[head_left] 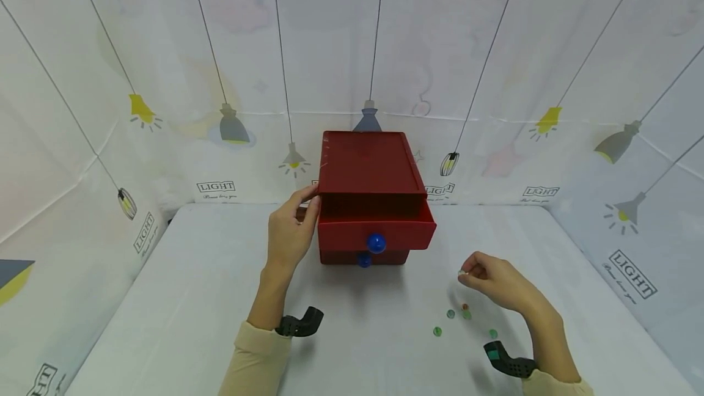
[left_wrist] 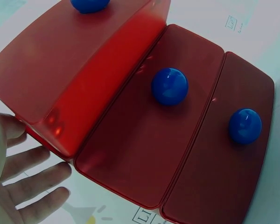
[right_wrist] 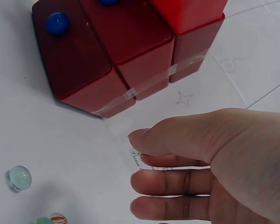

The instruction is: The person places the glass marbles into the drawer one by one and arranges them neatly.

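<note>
A red cabinet (head_left: 363, 164) of three stacked drawers with blue knobs stands at the table's back. Its top drawer (head_left: 346, 235) is pulled out; in the left wrist view the middle drawer (left_wrist: 135, 121) and bottom drawer (left_wrist: 214, 154) are closed. My left hand (head_left: 289, 231) touches the cabinet's left side near the top drawer, its fingers (left_wrist: 35, 179) extended and spread. To the right, above the table, my right hand (head_left: 495, 280) pinches a small pale marble (head_left: 461, 272) between thumb and forefinger. The fingertips mostly hide that marble in the right wrist view.
Several glass marbles lie on the white table (head_left: 181, 298) below my right hand, among them a green marble (head_left: 437, 331), a reddish marble (head_left: 465, 307) and a clear marble (right_wrist: 20, 177). A white printed sheet (head_left: 467, 35) hangs behind the cabinet.
</note>
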The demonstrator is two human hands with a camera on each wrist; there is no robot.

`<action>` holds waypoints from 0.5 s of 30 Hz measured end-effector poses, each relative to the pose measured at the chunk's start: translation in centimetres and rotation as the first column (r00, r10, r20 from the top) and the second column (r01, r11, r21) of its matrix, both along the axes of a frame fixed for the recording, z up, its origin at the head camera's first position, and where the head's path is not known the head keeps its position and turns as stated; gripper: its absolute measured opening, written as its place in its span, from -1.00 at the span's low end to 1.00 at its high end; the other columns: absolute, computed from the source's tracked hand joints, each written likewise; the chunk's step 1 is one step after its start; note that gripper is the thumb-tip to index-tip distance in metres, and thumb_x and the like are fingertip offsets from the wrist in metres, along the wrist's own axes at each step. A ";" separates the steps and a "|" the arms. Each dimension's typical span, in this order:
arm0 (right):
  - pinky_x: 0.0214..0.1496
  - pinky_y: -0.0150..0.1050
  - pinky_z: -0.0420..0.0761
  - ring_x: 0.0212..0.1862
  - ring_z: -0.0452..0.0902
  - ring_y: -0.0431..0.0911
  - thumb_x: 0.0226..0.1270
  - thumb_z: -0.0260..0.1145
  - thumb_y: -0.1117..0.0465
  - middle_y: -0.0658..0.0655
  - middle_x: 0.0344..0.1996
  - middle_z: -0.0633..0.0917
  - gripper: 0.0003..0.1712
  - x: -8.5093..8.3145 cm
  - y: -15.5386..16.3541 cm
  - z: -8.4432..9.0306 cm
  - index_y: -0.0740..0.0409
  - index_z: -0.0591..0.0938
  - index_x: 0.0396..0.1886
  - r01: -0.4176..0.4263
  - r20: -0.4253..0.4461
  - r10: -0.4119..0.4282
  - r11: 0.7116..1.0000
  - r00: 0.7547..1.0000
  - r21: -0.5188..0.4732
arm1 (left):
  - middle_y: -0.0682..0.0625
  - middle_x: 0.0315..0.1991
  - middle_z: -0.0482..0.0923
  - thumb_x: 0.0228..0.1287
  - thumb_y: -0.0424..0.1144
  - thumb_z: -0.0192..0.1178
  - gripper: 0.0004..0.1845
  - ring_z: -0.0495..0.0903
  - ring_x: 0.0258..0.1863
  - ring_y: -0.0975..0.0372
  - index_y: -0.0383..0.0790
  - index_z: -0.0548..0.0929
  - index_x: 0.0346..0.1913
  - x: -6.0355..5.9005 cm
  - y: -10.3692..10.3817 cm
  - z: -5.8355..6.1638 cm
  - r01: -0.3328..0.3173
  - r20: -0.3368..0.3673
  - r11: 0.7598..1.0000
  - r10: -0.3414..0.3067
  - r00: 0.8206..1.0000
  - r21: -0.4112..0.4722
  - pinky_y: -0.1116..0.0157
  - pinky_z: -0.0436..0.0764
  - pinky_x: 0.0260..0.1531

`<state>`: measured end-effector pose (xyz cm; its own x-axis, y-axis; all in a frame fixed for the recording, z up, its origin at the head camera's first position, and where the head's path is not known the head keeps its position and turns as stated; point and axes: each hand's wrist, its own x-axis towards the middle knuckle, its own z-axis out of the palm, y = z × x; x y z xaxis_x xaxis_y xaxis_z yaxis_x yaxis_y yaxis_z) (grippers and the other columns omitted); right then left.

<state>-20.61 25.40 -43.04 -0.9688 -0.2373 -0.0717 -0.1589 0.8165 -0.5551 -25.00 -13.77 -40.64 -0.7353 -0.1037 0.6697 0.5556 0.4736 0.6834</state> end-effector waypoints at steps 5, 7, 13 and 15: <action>-0.30 -0.34 0.56 -0.31 0.52 -0.13 0.36 0.35 0.09 0.02 -0.40 0.66 -0.78 -0.1 -0.3 -0.4 0.14 0.60 -0.17 -0.008 0.014 0.008 1.000 1.000 0.005 | -0.05 0.12 0.71 0.50 -0.15 0.13 -0.65 0.80 -0.28 0.15 -0.11 0.63 0.24 0.0 -0.1 -0.1 0.007 0.004 1.000 -0.007 1.000 0.004 0.24 0.78 -0.23; -0.30 -0.34 0.56 -0.31 0.52 -0.13 0.36 0.34 0.10 0.05 -0.39 0.67 -0.79 -0.1 -0.4 -0.5 0.14 0.60 -0.18 -0.010 0.022 0.010 1.000 1.000 0.004 | -0.05 0.13 0.70 0.50 -0.15 0.13 -0.65 0.80 -0.29 0.15 -0.11 0.63 0.25 0.0 -0.1 -0.1 0.012 -0.001 1.000 -0.012 1.000 0.003 0.25 0.78 -0.23; -0.30 -0.35 0.58 -0.31 0.53 -0.14 0.37 0.34 0.13 0.08 -0.36 0.69 -0.81 -0.2 -0.7 -0.6 0.15 0.60 -0.18 -0.017 0.027 0.016 1.000 1.000 0.010 | -0.06 0.11 0.71 0.49 -0.16 0.14 -0.65 0.80 -0.31 0.17 -0.13 0.63 0.24 0.0 -0.1 0.1 0.008 0.002 1.000 -0.008 1.000 -0.005 0.28 0.78 -0.26; -0.31 -0.35 0.58 -0.32 0.53 -0.15 0.37 0.34 0.13 0.05 -0.37 0.69 -0.80 -0.4 -0.7 -0.5 0.16 0.60 -0.17 -0.026 0.013 0.026 1.000 1.000 0.017 | -0.06 0.11 0.71 0.49 -0.16 0.14 -0.66 0.80 -0.31 0.17 -0.13 0.64 0.23 -0.1 -0.2 0.3 0.013 0.000 1.000 -0.013 1.000 0.005 0.26 0.78 -0.26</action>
